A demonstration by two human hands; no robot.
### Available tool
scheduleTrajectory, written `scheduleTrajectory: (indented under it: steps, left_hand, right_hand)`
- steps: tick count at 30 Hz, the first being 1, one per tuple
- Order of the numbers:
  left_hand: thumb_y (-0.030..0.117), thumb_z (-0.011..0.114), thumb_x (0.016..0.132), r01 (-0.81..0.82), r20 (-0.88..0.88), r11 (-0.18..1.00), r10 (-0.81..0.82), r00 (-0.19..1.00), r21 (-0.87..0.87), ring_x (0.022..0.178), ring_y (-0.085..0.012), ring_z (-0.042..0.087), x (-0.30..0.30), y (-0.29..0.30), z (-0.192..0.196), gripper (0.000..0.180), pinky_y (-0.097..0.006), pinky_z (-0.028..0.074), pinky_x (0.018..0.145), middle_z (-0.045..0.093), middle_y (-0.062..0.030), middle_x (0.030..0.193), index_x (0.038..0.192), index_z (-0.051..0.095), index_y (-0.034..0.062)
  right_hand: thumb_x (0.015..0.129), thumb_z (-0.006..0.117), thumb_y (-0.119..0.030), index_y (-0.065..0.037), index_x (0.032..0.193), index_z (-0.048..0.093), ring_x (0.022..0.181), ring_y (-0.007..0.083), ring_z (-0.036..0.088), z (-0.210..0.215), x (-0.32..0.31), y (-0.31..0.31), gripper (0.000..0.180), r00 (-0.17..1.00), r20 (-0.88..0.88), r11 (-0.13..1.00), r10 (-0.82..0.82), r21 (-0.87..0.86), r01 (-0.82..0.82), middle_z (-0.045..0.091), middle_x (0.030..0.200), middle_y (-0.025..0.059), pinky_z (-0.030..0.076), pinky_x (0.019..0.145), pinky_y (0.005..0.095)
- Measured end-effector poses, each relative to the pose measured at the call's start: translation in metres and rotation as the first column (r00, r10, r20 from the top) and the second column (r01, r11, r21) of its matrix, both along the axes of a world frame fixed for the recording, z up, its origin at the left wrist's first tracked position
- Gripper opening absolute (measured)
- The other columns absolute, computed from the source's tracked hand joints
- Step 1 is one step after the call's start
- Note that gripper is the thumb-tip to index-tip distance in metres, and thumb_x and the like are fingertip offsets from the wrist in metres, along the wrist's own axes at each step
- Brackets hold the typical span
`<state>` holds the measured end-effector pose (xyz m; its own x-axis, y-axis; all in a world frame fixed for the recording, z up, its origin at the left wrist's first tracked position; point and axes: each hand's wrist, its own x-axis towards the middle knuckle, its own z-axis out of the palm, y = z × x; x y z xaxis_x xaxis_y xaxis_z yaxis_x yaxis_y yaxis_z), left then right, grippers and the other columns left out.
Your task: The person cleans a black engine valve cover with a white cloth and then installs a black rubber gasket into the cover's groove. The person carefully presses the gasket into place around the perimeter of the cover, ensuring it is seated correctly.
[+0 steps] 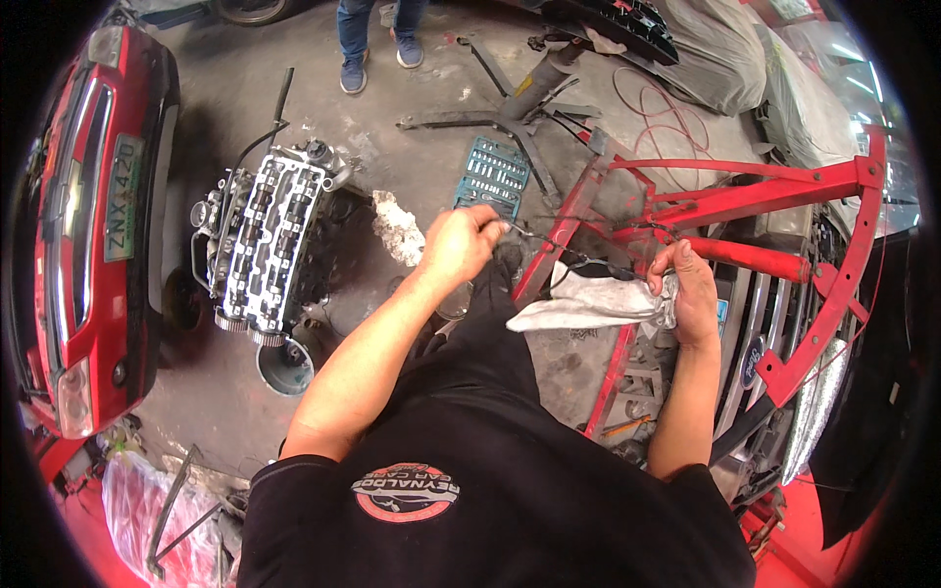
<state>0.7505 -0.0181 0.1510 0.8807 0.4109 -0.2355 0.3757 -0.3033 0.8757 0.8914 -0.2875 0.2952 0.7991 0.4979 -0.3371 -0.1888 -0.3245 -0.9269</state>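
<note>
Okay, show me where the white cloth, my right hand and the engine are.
White cloth (598,298): head view, on the middle of its loose folds.
Right hand (694,294): head view, on its middle.
Engine (272,240): head view, on its exposed top.

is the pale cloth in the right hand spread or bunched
Bunched: the pale cloth is gathered at the right hand, its creased loose part extending leftward.
</note>
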Motion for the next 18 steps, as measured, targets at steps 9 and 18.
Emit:
scheduleTrajectory:
  steps: [9, 18]
  left_hand:
    - [0.019, 0.073, 0.087, -0.048, 0.139, 0.977, 0.019, 0.990, 0.206, 0.101, -0.0340, 0.067, -0.008, 0.059, 0.002, 0.022, -0.043, 0.052, 0.091, 0.072, -0.0166, 0.099, 0.105, 0.077, 0.0061]
    - [0.015, 0.079, 0.085, 0.260, 0.226, 0.950, -0.219, 0.949, -0.175, 0.099, -0.0285, 0.073, -0.009, 0.046, 0.006, 0.027, -0.039, 0.055, 0.092, 0.077, -0.0174, 0.102, 0.108, 0.078, 0.0007]
  right_hand:
    - [0.099, 0.070, -0.033, -0.003, 0.114, 0.069, 0.090, 0.0209, 0.066, -0.094, -0.008, -0.031, 0.034, 0.992, 0.084, 0.776, 0.090, -0.630, -0.017, 0.068, 0.085, 0.0074, 0.049, 0.084, 0.0358]
    - [0.094, 0.072, -0.014, -0.001, 0.118, 0.068, 0.079, 0.0113, 0.063, -0.131, -0.068, 0.140, 0.027, 0.956, -0.009, 0.945, 0.292, -0.150, -0.290, 0.067, 0.089, 0.0048, 0.050, 0.070, 0.0291]
